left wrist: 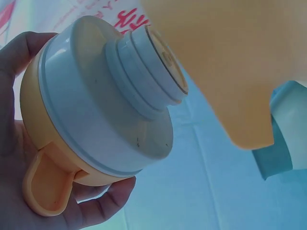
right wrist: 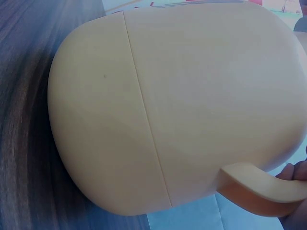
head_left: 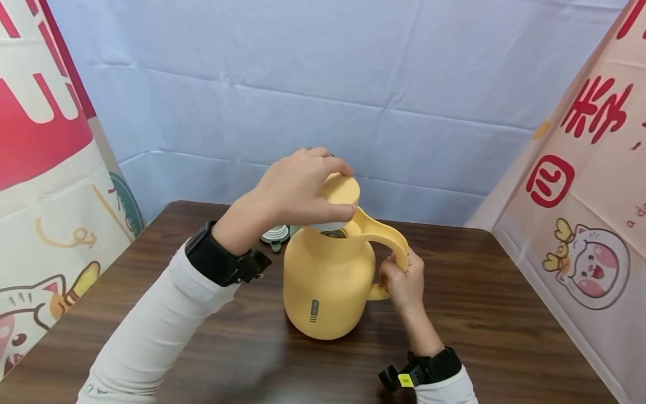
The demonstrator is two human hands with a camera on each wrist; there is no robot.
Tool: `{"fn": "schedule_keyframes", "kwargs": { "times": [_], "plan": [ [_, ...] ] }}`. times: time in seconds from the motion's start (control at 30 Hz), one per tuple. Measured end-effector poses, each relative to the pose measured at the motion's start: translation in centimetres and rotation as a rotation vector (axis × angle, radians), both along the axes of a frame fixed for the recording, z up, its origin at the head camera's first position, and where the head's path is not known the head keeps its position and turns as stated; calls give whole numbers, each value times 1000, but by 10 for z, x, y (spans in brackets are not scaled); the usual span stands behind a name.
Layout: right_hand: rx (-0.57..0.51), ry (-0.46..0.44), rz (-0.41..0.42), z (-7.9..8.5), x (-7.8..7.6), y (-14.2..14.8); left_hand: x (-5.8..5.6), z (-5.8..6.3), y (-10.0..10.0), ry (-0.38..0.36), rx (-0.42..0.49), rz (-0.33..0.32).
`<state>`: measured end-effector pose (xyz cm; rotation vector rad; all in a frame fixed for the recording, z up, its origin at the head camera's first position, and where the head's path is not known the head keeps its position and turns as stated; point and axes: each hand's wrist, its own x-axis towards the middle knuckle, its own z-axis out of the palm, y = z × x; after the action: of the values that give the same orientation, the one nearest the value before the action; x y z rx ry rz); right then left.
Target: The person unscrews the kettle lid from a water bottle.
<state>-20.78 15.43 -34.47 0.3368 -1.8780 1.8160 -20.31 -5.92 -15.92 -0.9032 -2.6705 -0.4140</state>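
A yellow thermos jug (head_left: pixel 328 280) stands upright on the table, its mouth partly uncovered. My left hand (head_left: pixel 295 188) grips the jug's round lid (head_left: pixel 343 189) from above, tilted over the mouth. In the left wrist view the lid's white stopper (left wrist: pixel 148 67) and its yellow thumb lever (left wrist: pixel 50 184) show, and the stopper is out of the jug, beside its spout (left wrist: pixel 249 129). On the right, my right hand (head_left: pixel 406 278) holds the curved handle (head_left: pixel 393 238). The right wrist view is mostly filled by the jug's smooth side, with the handle's lower end (right wrist: pixel 259 187) at the corner.
Behind the jug, mostly covered by my left hand, is a green and white object (head_left: pixel 276 235). The dark wooden table (head_left: pixel 484 314) ends at a pale blue cloth backdrop (head_left: pixel 303 84). Printed sheets (head_left: pixel 580 241) hang along both sides.
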Motion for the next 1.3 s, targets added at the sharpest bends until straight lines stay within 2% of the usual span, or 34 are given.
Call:
{"fn": "schedule_keyframes", "kwargs": {
  "times": [0.2, 0.5, 0.77, 0.97, 1.17, 1.3],
  "plan": [
    [1, -16, -4, 1, 0, 0, 10, -3, -14, 13, 37, -8],
    [1, -56, -19, 2, -1, -2, 21, -13, -36, 27, 53, 58],
    [18, -15, -24, 0, -1, -1, 32, -26, -56, 52, 59, 59],
    [4, -2, -10, -1, -1, -1, 33, -39, -65, 23, 64, 76],
    [-9, -8, -1, 0, -1, -1, 29, -56, -74, -52, 59, 119],
    [-10, -11, -4, 0, -1, -1, 25, -67, -78, -68, 57, 133]
  ]
}}
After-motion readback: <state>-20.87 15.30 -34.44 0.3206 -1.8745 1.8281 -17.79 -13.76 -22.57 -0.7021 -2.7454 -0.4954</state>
